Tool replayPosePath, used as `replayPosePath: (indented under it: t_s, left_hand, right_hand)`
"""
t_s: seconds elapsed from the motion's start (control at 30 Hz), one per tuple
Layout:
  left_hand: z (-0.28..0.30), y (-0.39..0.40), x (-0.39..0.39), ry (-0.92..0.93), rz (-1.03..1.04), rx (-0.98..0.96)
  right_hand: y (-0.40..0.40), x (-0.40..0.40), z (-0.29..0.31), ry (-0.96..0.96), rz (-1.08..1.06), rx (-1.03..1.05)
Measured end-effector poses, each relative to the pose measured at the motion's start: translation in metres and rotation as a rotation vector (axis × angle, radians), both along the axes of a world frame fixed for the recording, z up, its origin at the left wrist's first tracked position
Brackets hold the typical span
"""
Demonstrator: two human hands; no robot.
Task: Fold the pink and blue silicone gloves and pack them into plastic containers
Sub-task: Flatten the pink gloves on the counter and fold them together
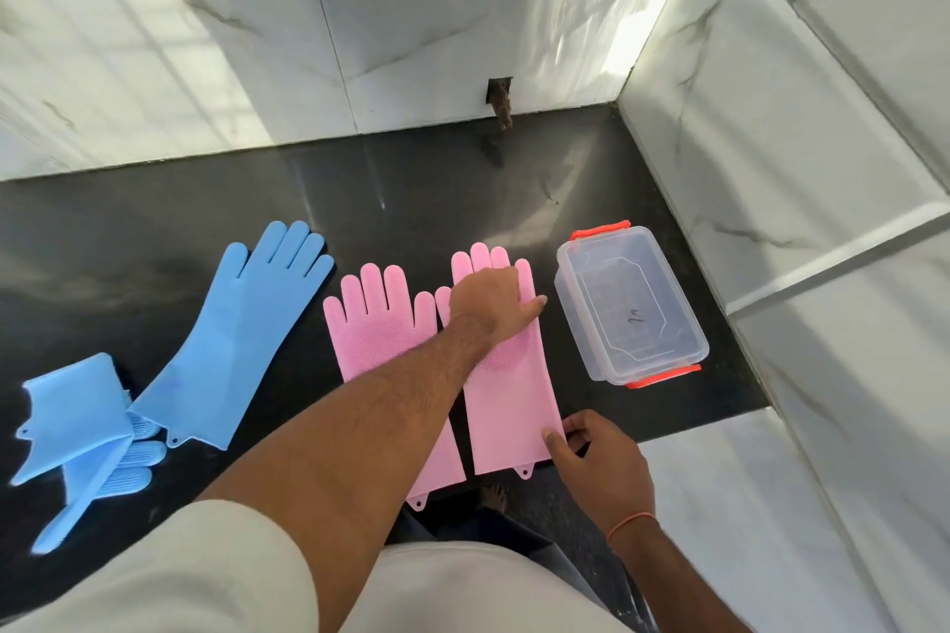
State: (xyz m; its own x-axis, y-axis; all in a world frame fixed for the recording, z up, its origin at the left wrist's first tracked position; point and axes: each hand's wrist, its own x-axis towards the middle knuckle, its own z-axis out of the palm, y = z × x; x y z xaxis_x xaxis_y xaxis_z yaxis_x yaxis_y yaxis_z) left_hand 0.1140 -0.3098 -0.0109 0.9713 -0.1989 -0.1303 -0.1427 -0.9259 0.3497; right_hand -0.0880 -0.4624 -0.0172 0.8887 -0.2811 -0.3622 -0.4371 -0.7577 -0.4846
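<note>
His left hand [491, 301] reaches across, fingers flat and pressing the right pink glove [506, 375] near the worktop's [154, 242] front edge. His right hand [591, 447] pinches its cuff. The plastic container [631, 303] sits just beside, towards the right edge.

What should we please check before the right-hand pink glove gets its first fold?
1. The right-hand pink silicone glove lies flat and full length on the black stone counter: ok.
2. The left hand presses its finger end: ok.
3. The right hand pinches the cuff edge, ready to lift: ok.
4. The clear plastic container with orange clips is beside the glove: ok.
5. The container is open to receive it: not ok, the lid appears to be on.
6. The second pink silicone glove is clear of the fold: cannot tell, the forearm hides where the two gloves meet.
</note>
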Motion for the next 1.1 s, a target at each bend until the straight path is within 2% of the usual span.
replayPosePath:
  t_s: [0.13, 0.27, 0.37, 0.47, 0.6, 0.7, 0.93, 1.1]
  left_hand:
    - [0.002, -0.005, 0.005, 0.046, 0.043, 0.002]
    - [0.006, -0.001, 0.008, 0.089, 0.058, -0.091]
    - [0.011, 0.018, 0.007, 0.167, 0.144, -0.308]
    - [0.022, 0.046, 0.004, 0.165, 0.252, -0.478]
    - [0.026, 0.097, -0.006, 0.198, 0.391, -0.766]
    - [0.024, 0.143, -0.017, 0.209, 0.481, -0.867]
    - [0.000, 0.213, -0.053, 0.246, 0.787, -0.855]
    - [-0.012, 0.222, -0.072, 0.244, 0.855, -0.814]
  right_hand:
    - [0.003, -0.006, -0.003, -0.096, -0.002, 0.122]
    - [0.010, -0.007, -0.006, -0.184, 0.008, 0.205]
    - [0.017, -0.005, -0.005, -0.282, 0.036, 0.278]
    - [0.030, -0.003, 0.000, -0.381, 0.132, 0.342]
    - [0.056, 0.008, 0.009, -0.496, 0.322, 0.345]
    - [0.077, 0.016, 0.017, -0.555, 0.463, 0.306]
    - [0.122, 0.019, 0.024, -0.505, 0.832, 0.156]
    - [0.137, 0.016, 0.024, -0.439, 0.956, 0.116]
